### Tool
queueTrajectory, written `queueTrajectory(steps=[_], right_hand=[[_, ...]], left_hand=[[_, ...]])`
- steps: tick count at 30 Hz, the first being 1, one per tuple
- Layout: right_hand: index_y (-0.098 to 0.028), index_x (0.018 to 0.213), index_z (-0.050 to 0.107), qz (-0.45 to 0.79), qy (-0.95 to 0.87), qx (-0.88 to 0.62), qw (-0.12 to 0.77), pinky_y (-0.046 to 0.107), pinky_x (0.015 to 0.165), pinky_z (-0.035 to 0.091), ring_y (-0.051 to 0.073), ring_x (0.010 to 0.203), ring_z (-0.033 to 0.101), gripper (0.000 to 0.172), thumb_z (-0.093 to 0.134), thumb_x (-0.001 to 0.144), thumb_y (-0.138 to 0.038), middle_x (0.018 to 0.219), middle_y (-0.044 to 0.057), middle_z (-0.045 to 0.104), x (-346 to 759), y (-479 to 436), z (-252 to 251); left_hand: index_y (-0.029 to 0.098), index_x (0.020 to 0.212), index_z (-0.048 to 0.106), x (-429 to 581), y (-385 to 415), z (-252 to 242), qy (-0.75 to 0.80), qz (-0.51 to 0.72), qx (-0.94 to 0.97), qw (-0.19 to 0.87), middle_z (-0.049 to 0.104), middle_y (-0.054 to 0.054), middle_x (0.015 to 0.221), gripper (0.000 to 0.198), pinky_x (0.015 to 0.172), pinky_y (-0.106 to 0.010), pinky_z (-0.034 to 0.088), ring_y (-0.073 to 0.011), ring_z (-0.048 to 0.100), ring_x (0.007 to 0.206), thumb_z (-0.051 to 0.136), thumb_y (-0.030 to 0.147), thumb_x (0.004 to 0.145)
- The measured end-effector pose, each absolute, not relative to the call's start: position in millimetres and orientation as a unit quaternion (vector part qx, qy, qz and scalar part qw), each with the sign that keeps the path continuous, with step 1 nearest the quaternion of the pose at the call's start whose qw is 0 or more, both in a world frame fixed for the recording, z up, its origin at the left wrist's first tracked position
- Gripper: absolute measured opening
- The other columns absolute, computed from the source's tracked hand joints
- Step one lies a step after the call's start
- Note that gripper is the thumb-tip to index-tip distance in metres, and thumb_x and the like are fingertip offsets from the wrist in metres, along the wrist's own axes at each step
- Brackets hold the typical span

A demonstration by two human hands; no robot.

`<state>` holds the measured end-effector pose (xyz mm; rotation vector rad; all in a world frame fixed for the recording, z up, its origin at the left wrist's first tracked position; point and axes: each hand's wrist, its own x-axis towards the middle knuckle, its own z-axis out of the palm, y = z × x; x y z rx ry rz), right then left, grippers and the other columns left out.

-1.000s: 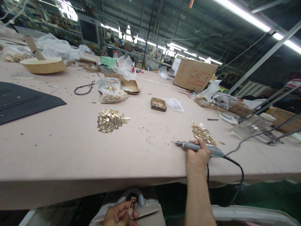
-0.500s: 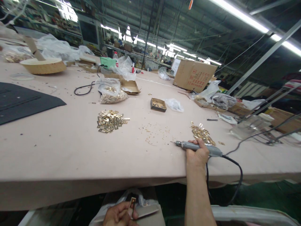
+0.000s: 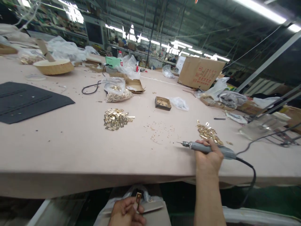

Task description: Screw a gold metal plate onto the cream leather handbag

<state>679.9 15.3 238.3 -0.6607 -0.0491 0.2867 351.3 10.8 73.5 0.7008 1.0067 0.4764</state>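
My right hand grips a grey electric screwdriver lying level on the table near its front edge, bit pointing left, black cord trailing right. Just behind it lies a small heap of gold metal plates. My left hand is below the table edge, pinching one gold plate upright above a bag-lined box. A second heap of gold plates lies at mid-table, with scattered tiny screws to its right.
The wide pink table carries a black mat at left, a clear bag of plates, a small box of screws, a round basket, a black cable loop, a cardboard carton and assorted bags at right.
The view has shifted slightly, so everything sits a little further right in frame. Both hands keep the same grip and place.
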Motion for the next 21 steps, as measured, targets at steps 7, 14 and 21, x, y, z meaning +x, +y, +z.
queueTrajectory(steps=[7,14,21], right_hand=[[-0.018,0.079,0.057,0.236,-0.132,-0.339,0.901,0.022,0.063,0.055,0.004,0.061,0.05,0.015,0.056,0.087,-0.005,0.085,-0.001,0.052,576.7,-38.4,259.1],[-0.019,0.083,0.067,0.271,-0.152,-0.5,0.809,0.03,0.059,0.045,0.009,0.059,0.045,0.011,0.071,0.075,-0.014,0.079,0.001,0.053,490.2,-46.5,208.7],[-0.019,0.091,0.065,0.264,-0.222,-0.513,0.786,0.034,0.065,0.044,0.012,0.061,0.051,0.012,0.071,0.082,-0.013,0.077,-0.001,0.056,474.8,-41.4,169.1]], left_hand=[[0.008,0.098,0.063,355.0,7.7,98.5,0.468,0.21,0.329,0.793,0.071,-0.013,0.083,0.04,0.056,-0.03,0.059,-0.0231,0.074,0.06,0.071,0.04,0.076],[0.005,0.103,0.062,353.4,5.4,97.7,0.461,0.202,0.326,0.8,0.073,-0.017,0.089,0.042,0.059,-0.031,0.061,-0.0252,0.076,0.066,0.067,0.04,0.078],[0.004,0.105,0.063,352.6,6.1,97.4,0.446,0.2,0.328,0.808,0.074,-0.018,0.089,0.04,0.062,-0.031,0.062,-0.0249,0.076,0.067,0.064,0.035,0.079]])
